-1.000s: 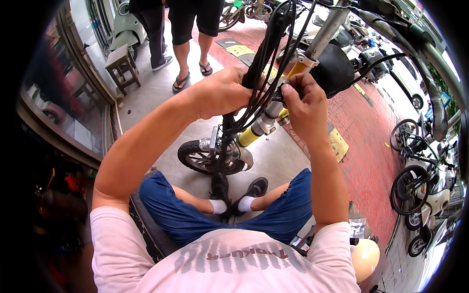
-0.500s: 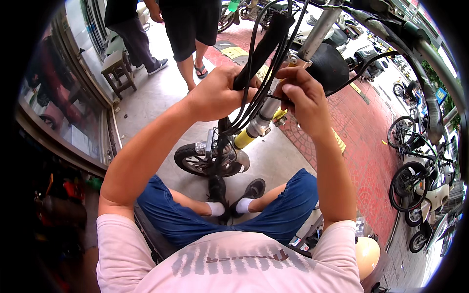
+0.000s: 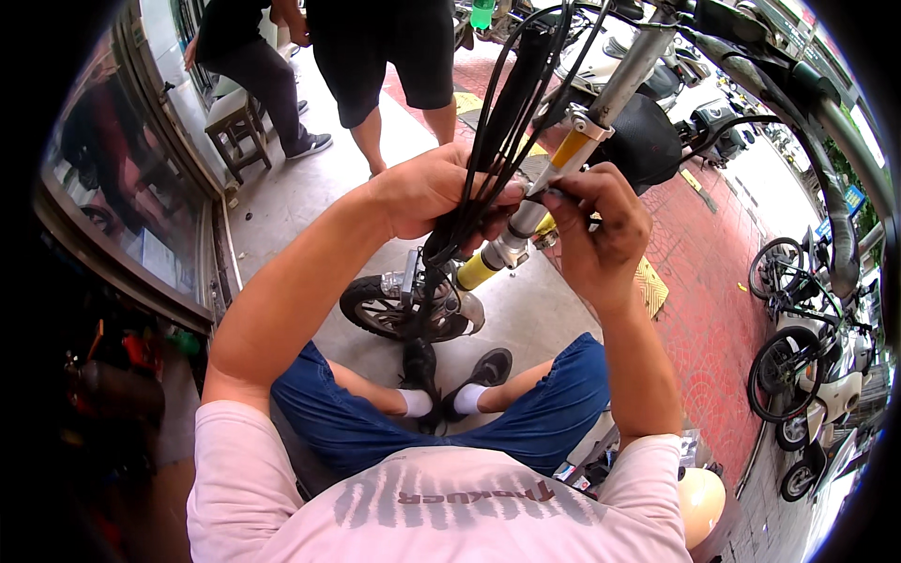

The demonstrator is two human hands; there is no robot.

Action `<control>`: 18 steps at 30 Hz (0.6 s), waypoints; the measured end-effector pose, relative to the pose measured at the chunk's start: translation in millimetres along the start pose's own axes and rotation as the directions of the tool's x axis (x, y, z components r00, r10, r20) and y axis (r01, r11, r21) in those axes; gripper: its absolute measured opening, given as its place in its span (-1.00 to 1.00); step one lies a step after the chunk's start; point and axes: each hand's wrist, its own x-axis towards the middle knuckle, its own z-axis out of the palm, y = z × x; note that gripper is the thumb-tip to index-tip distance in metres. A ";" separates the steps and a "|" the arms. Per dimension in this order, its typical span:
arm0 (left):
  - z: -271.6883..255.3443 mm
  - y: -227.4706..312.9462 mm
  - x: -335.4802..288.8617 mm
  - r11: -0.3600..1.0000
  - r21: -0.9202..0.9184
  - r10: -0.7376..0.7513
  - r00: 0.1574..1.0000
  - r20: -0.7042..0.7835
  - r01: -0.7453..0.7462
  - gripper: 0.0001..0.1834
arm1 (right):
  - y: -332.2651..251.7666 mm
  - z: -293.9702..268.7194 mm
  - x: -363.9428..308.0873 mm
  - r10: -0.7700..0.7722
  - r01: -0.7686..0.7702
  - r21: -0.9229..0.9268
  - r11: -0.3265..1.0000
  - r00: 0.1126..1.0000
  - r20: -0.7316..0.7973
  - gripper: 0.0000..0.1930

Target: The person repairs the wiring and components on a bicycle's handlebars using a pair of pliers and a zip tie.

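My left hand (image 3: 427, 195) is closed around a bundle of black cables (image 3: 493, 131), its thumb and fingertips pointing toward the right hand. Beside it, my right hand (image 3: 608, 230) pinches with thumb and forefinger close to the left fingertips. A small dark strip shows between the two hands, too small to name. Behind them slants the silver steering post (image 3: 631, 77) with a clamp (image 3: 588, 127) and a yellow section below it. The post belongs to a small-wheeled bike or scooter, whose front wheel (image 3: 361, 302) rests on the floor past my shoes.
Two people (image 3: 375, 56) stand ahead at the upper left, near a wooden stool (image 3: 236, 131). A glass door (image 3: 141, 197) lines the left side. Parked bicycles (image 3: 786, 361) and scooters stand at the right, beside red paving (image 3: 704, 310). Handlebars (image 3: 751, 80) hang over the upper right.
Both hands have shifted slightly down and right, and their fingertips have come closer together. The post and its yellow section show more plainly. The person in shorts stands farther right.
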 end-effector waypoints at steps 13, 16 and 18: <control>6.2 -3.2 -3.6 0.798 0.525 0.399 0.912 -0.096 -0.294 -0.78 | 34.5 -38.6 41.4 0.620 -0.787 0.518 0.335 0.598 0.508 -0.66; 1.1 -7.1 -7.6 0.775 0.580 0.447 0.867 -0.219 -0.253 -0.72 | 20.2 -32.0 31.5 0.654 -0.765 0.551 0.334 0.609 0.449 -0.68; -2.5 -5.2 -5.3 0.787 0.557 0.407 0.902 -0.142 -0.267 -0.69 | 20.9 -29.3 21.6 0.576 -0.677 0.491 0.549 0.732 0.365 -0.70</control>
